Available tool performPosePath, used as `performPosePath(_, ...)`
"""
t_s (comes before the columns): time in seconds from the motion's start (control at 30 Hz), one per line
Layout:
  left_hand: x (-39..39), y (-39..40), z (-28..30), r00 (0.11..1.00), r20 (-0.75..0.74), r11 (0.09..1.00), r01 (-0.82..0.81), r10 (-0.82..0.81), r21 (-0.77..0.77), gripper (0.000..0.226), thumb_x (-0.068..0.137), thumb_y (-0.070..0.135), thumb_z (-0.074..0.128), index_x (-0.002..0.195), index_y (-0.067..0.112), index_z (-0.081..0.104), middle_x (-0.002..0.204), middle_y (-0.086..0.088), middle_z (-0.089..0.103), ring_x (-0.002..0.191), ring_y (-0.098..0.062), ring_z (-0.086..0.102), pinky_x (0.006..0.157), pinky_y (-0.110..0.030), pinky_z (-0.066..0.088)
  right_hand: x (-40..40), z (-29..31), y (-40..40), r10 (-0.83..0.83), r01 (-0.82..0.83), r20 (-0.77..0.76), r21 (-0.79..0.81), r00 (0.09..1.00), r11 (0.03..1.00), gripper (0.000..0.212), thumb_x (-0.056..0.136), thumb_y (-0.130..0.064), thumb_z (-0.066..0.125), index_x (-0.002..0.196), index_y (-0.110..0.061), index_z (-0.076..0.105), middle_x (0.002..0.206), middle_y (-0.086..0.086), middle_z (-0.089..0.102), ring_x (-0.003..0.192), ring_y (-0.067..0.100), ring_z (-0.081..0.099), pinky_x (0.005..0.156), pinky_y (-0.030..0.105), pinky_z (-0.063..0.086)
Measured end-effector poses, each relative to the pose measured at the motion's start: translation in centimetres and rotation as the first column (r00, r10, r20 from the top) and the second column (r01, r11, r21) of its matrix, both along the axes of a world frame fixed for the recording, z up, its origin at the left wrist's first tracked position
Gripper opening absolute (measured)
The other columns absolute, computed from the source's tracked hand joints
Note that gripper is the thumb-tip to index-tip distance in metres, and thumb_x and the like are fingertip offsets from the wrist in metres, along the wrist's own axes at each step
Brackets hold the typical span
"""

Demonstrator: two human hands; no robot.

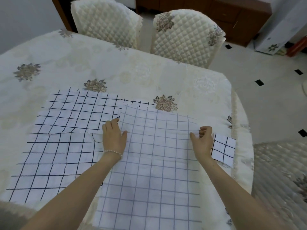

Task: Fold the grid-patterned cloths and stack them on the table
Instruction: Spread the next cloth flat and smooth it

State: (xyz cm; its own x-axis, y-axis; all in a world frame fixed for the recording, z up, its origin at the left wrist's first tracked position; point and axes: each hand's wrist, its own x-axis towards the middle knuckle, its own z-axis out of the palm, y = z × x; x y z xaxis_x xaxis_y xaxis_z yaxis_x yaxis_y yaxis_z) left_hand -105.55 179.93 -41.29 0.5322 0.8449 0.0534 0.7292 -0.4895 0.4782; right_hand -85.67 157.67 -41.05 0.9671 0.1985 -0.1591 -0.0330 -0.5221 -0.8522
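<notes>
A white cloth with a faint grey grid (152,163) lies in front of me, its near part hanging over the table's front edge. My left hand (113,135) rests on its left edge with the fingers flat and the thumb on the fabric. My right hand (202,140) pinches its right edge between thumb and fingers. Under it and to the left spreads a larger white cloth with a bold black grid (63,138), a little wrinkled. A corner of black-grid cloth (223,149) pokes out to the right of my right hand.
The table (149,72) wears a cream floral tablecloth. Two chairs with quilted cream covers (106,20) (186,37) stand at its far side. Tiled floor and dark wooden cabinets (232,15) lie to the right and behind.
</notes>
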Motion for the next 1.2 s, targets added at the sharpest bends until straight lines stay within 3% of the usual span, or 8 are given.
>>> performPosePath(0.1, 0.6, -0.6, -0.4, 0.995, -0.053, 0.988, 0.096, -0.09, 0.123, 0.053, 0.073, 0.011, 0.076, 0.119, 0.0, 0.053, 0.106, -0.02, 0.053, 0.097, -0.034, 0.049, 0.081, -0.04, 0.047, -0.5, -0.5, 0.1, 0.078, -0.077, 0.019, -0.048, 0.997, 0.996, 0.037, 0.087, -0.007, 0.062, 0.119, -0.01, 0.044, 0.111, 0.005, 0.05, 0.099, 0.02, 0.049, 0.073, 0.01, 0.038)
performPosePath(0.2, 2.1, -1.4, -1.3, 0.942, -0.119, 0.932, 0.331, -0.315, 0.151, 0.048, 0.083, 0.014, 0.066, 0.127, 0.003, 0.051, 0.122, -0.017, 0.056, 0.112, -0.033, 0.052, 0.094, -0.042, 0.046, -0.9, -1.3, 0.6, 0.198, -0.136, 0.267, -0.234, 0.943, 0.963, 0.042, 0.091, -0.009, 0.056, 0.132, -0.005, 0.044, 0.134, 0.013, 0.045, 0.126, 0.027, 0.04, 0.104, 0.027, 0.031)
performPosePath(0.4, 6.9, -3.8, -2.8, 0.781, -0.277, 0.804, 0.593, -0.559, 0.05, 0.06, 0.091, 0.033, 0.03, 0.145, 0.007, 0.031, 0.153, -0.008, 0.028, 0.142, -0.025, 0.025, 0.116, -0.04, 0.014, -5.4, -1.8, 8.6, 0.643, -0.54, 0.309, -0.359, 0.701, 0.761, 0.058, 0.096, -0.034, 0.026, 0.147, -0.007, 0.032, 0.153, 0.008, 0.032, 0.145, 0.021, 0.019, 0.119, 0.036, 0.013)
performPosePath(0.47, 8.0, -4.0, -3.7, 0.761, -0.345, 0.803, 0.595, -0.549, 0.032, 0.069, 0.092, 0.04, 0.03, 0.148, 0.012, 0.002, 0.156, -0.005, -0.002, 0.146, -0.022, 0.002, 0.118, -0.038, -0.001, -6.0, -2.5, 10.7, 0.704, -0.595, 0.275, -0.386, 0.655, 0.705, 0.058, 0.097, -0.036, 0.02, 0.149, -0.012, 0.027, 0.156, 0.003, 0.027, 0.147, 0.016, 0.012, 0.12, 0.035, 0.007)
performPosePath(0.53, 8.6, -3.7, -4.6, 0.776, -0.372, 0.83, 0.557, -0.509, 0.026, 0.064, 0.094, 0.042, 0.018, 0.144, 0.016, -0.013, 0.153, -0.001, -0.014, 0.145, -0.019, -0.009, 0.118, -0.036, -0.009, -5.5, -3.7, 11.2, 0.706, -0.588, 0.242, -0.411, 0.666, 0.696, 0.06, 0.097, -0.04, 0.014, 0.151, -0.015, 0.023, 0.158, -0.002, 0.021, 0.147, 0.014, 0.01, 0.12, 0.032, 0.002)
performPosePath(0.73, 8.6, -2.3, -5.6, 0.812, -0.33, 0.853, 0.52, -0.481, 0.038, 0.058, 0.098, 0.037, 0.011, 0.147, 0.008, 0.023, 0.155, -0.007, 0.022, 0.144, -0.021, 0.019, 0.114, -0.039, 0.01, -1.5, -6.3, 9.4, 0.732, -0.502, 0.236, -0.593, 0.639, 0.629, 0.06, 0.098, -0.043, 0.017, 0.151, -0.015, 0.023, 0.157, -0.002, 0.019, 0.146, 0.015, 0.013, 0.118, 0.036, 0.007)
performPosePath(1.07, 3.1, 5.7, -6.1, 0.887, -0.261, 0.916, 0.401, -0.382, 0.024, 0.064, 0.095, 0.043, 0.003, 0.15, 0.011, -0.002, 0.158, -0.001, -0.006, 0.144, -0.01, -0.012, 0.116, -0.027, -0.012, 3.8, -6.0, 4.4, 0.654, -0.376, 0.216, -0.672, 0.725, 0.639, 0.065, 0.097, -0.047, 0.01, 0.154, -0.016, 0.01, 0.16, -0.001, 0.009, 0.147, 0.012, 0.001, 0.12, 0.03, -0.002)
performPosePath(1.2, 2.7, 6.0, -6.1, 0.882, -0.293, 0.917, 0.397, -0.369, 0.043, 0.065, 0.094, 0.043, 0.003, 0.15, 0.01, -0.001, 0.158, -0.003, -0.005, 0.145, -0.012, -0.008, 0.118, -0.031, -0.007, 3.7, -6.1, 4.5, 0.656, -0.369, 0.222, -0.679, 0.721, 0.635, 0.065, 0.097, -0.047, 0.011, 0.154, -0.016, 0.009, 0.16, -0.002, 0.008, 0.148, 0.012, 0.001, 0.12, 0.032, 0.0)
